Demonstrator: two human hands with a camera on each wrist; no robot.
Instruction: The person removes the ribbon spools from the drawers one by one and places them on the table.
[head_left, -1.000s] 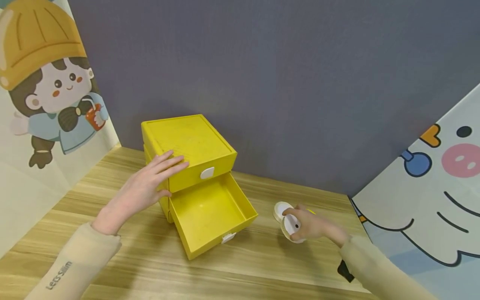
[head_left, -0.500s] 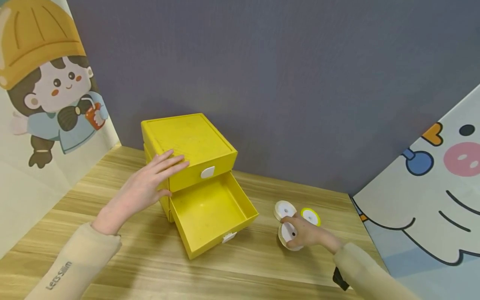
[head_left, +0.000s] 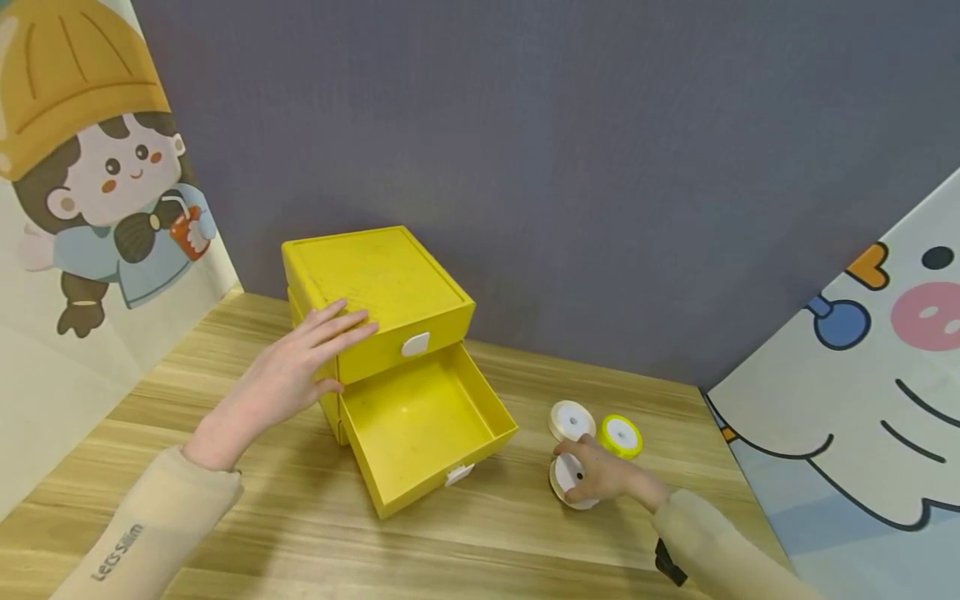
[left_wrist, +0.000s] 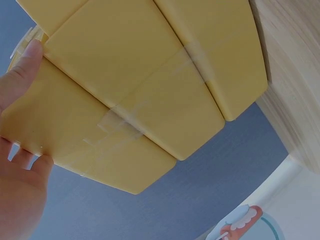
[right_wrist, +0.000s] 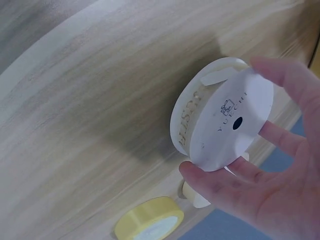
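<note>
My left hand (head_left: 296, 367) rests on the yellow drawer cabinet (head_left: 382, 271), its straight fingers over the top front corner and its thumb lower, against the side. In the left wrist view that thumb (left_wrist: 27, 65) lies against the cabinet's side. The lower drawer (head_left: 408, 425) is pulled out and bare inside. Farther right, my right hand (head_left: 607, 473) pinches a ribbon spool (right_wrist: 230, 120) by its rim, between thumb and fingers. This spool has white printed discs with a dark centre hole and pale lettered ribbon between them. It is tilted close over the table.
Behind the right hand lie a cream ribbon spool (head_left: 572, 422) and a yellow ribbon spool (head_left: 622, 437) on the wooden table (head_left: 300, 533). A grey wall (head_left: 570, 183) closes the back. Printed panels (head_left: 862, 400) stand at both sides.
My right hand has moved slightly left and toward me, bringing the held spool with it. The yellow spool behind it now shows fully. My left hand stays put on the cabinet.
</note>
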